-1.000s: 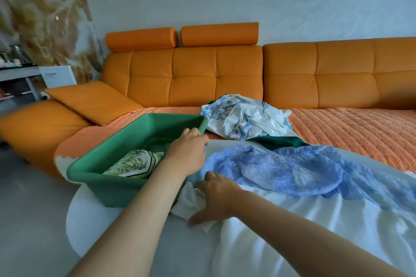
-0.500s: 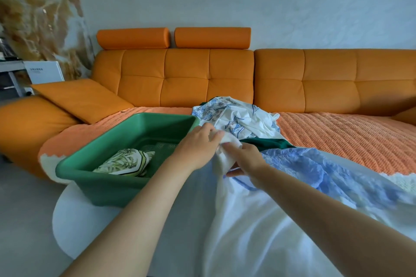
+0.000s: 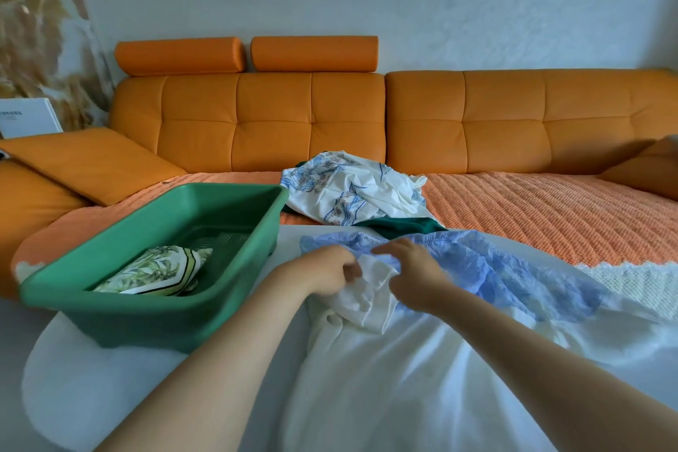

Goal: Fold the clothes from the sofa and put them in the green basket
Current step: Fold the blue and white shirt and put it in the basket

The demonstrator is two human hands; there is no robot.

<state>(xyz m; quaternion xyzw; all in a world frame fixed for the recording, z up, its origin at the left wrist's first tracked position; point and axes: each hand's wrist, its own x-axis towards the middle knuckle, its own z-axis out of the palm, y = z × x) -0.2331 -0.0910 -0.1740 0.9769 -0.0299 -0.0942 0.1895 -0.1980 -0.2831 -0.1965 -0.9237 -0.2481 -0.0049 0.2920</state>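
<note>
- the left hand (image 3: 328,273) had its fingers curled and pinched a bunch of the white cloth (image 3: 367,299).
- the right hand (image 3: 416,279) was just beside it, with its fingers bent, and it gripped the same bunch.
- the white cloth lay spread on the white counter (image 3: 91,378), with a blue lacy part (image 3: 513,268) on its far side.
- the green basket (image 3: 146,321) sat on the counter, to the left of the hands.
- a folded leaf-print cloth (image 3: 154,271) lay inside the basket.
- more clothes lay on the orange sofa (image 3: 271,121): a white top with blue print (image 3: 352,191) on a dark green cloth (image 3: 400,226).
- an orange pillow (image 3: 91,161) leaned at the sofa's left end.
</note>
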